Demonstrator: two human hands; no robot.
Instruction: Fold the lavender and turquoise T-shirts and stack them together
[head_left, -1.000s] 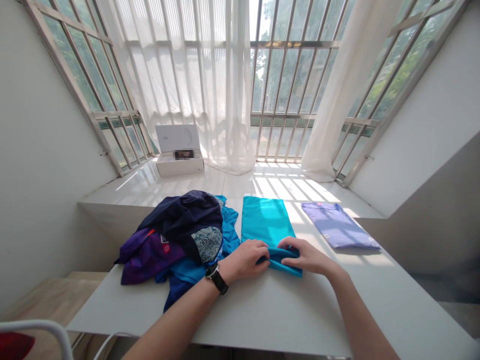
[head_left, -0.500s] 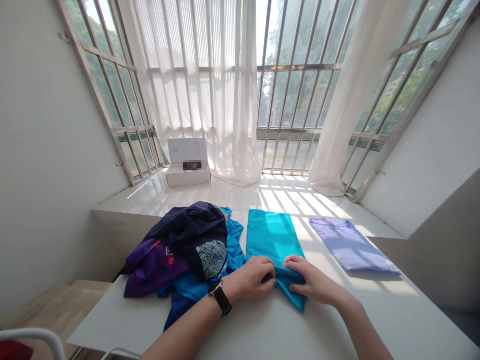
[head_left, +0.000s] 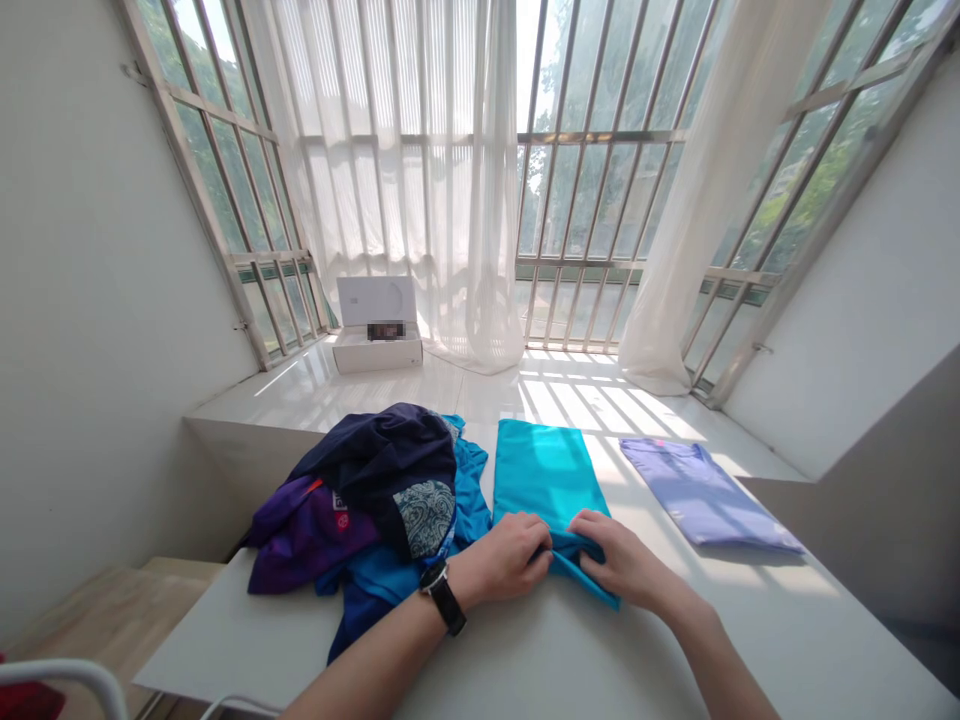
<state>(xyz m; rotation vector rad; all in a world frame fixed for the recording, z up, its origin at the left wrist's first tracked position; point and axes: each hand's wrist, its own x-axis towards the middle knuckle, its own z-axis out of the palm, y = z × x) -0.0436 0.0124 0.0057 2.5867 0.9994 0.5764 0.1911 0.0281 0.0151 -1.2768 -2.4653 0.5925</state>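
Note:
A turquoise garment [head_left: 551,468] lies folded into a rectangle on the white table [head_left: 517,660], its near edge bunched up. My left hand [head_left: 517,555], with a black watch at the wrist, has its fingers closed on the near left part of that edge. At the near right part, my right hand [head_left: 611,555] pinches the same cloth between thumb and fingers. A narrow flap of turquoise cloth sticks out below, between the hands and toward the right.
Left of the hands is a heap of dark, purple and blue clothes [head_left: 382,460]. A folded lavender garment [head_left: 712,500] lies at the right. An opened white box [head_left: 379,355] stands on the sill by the curtains. A white curved tube [head_left: 75,668] shows at bottom left.
The loose turquoise flap below my hands has been drawn up and is narrower. My right hand's fingers have closed further on the cloth. My left hand has hardly moved.

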